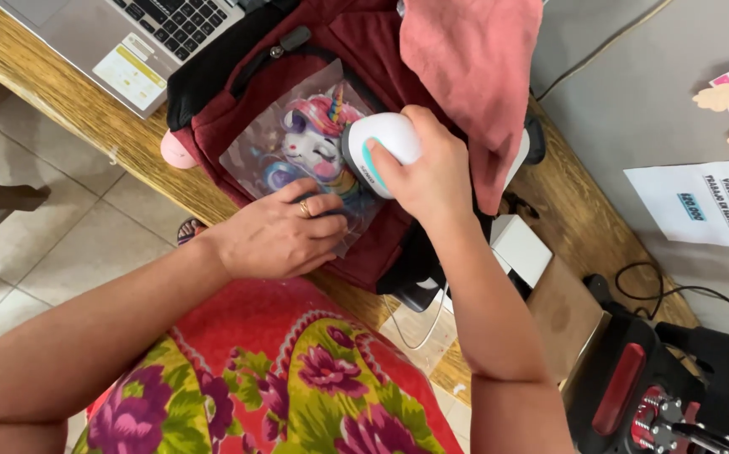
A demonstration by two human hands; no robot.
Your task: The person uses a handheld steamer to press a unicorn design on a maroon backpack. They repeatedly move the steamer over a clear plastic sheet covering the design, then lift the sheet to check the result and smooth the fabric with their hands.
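Note:
A dark red backpack (356, 42) lies on a wooden table (62, 101). On its front pocket rests a clear transfer sheet with a colourful unicorn picture (310, 139). My left hand (276, 235), a ring on one finger, presses flat on the sheet's lower edge. My right hand (431, 172) grips a small white mini heat press with a teal trim (381, 147) and holds it down on the right side of the unicorn picture. A pink cloth (478, 76) is draped over the backpack beside the press.
A silver laptop (129, 34) sits at the table's top left. White boxes (520, 248) and cables lie to the right, with a black and red machine (658, 395) at the lower right. Papers (700, 202) hang on the grey wall. Tiled floor shows left.

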